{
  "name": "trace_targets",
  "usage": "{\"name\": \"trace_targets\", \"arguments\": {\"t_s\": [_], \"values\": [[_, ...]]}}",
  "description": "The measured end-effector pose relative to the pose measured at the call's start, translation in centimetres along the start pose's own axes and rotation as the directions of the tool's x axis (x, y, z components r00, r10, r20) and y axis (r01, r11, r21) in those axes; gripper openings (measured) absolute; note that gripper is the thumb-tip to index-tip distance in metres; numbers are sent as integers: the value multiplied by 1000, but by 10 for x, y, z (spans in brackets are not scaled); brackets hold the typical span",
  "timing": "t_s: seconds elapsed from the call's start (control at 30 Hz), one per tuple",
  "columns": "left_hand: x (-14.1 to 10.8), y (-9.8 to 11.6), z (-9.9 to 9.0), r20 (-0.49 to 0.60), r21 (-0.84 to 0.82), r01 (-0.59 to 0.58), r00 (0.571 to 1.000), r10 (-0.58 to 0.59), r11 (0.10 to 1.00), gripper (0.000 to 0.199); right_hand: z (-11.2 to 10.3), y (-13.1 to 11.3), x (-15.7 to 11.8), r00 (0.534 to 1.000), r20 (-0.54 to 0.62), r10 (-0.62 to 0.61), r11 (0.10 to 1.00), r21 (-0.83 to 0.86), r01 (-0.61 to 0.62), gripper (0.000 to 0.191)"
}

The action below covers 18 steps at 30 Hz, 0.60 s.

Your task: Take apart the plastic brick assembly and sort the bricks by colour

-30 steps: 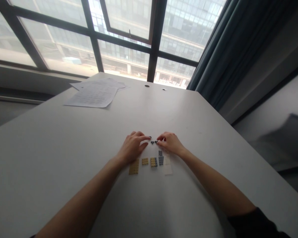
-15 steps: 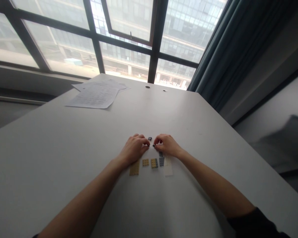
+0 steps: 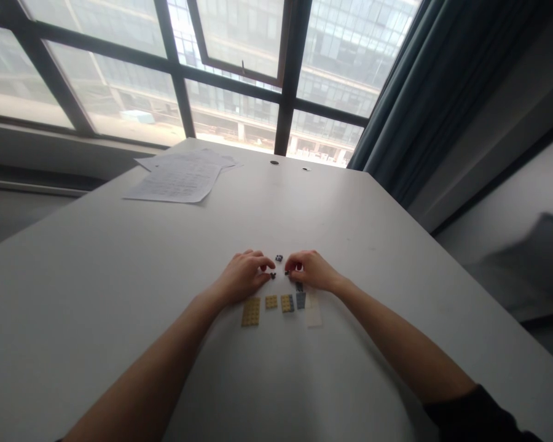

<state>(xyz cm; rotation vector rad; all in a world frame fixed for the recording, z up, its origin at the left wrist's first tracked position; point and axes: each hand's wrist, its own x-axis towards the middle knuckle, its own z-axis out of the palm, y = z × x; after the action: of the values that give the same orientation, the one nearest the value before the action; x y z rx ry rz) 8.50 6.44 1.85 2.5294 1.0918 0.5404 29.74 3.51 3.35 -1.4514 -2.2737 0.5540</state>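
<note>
My left hand (image 3: 246, 275) rests on the table with thumb and forefinger apart, holding nothing. By its thumb tip lies a small dark piece (image 3: 273, 275). Across a narrow gap, my right hand (image 3: 312, 270) pinches a small black piece (image 3: 286, 272), too small to name its kind. A dark studded piece (image 3: 279, 258) sits just beyond both hands. Nearer to me are a large tan building plate (image 3: 251, 312), a small tan plate (image 3: 271, 301), a tan-and-grey plate (image 3: 287, 303), grey plates (image 3: 300, 300) and a white plate (image 3: 314, 317), partly behind my right hand's wrist.
Several printed sheets of paper (image 3: 177, 178) lie at the far left of the white table (image 3: 341, 380). Two round cable holes show near its far edge, one of them a dark hole (image 3: 274, 162). A window and a blue curtain (image 3: 400, 104) stand behind it.
My left hand has opened its pinch and drawn slightly left, leaving the small dark piece on the table. The large tan plate shows more fully. My right hand has barely moved.
</note>
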Motion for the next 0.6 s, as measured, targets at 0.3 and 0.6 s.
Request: {"name": "trace_targets", "arguments": {"t_s": [0.3, 0.6], "values": [[2, -1, 6, -26, -151, -7, 1000, 3, 989, 16, 1, -1, 0, 1000, -1, -12, 998, -57, 12, 19], [5, -6, -4, 45, -375, 130, 991, -122, 918, 32, 1, 1, 0, 1000, -9, 11, 996, -94, -12, 20]]}}
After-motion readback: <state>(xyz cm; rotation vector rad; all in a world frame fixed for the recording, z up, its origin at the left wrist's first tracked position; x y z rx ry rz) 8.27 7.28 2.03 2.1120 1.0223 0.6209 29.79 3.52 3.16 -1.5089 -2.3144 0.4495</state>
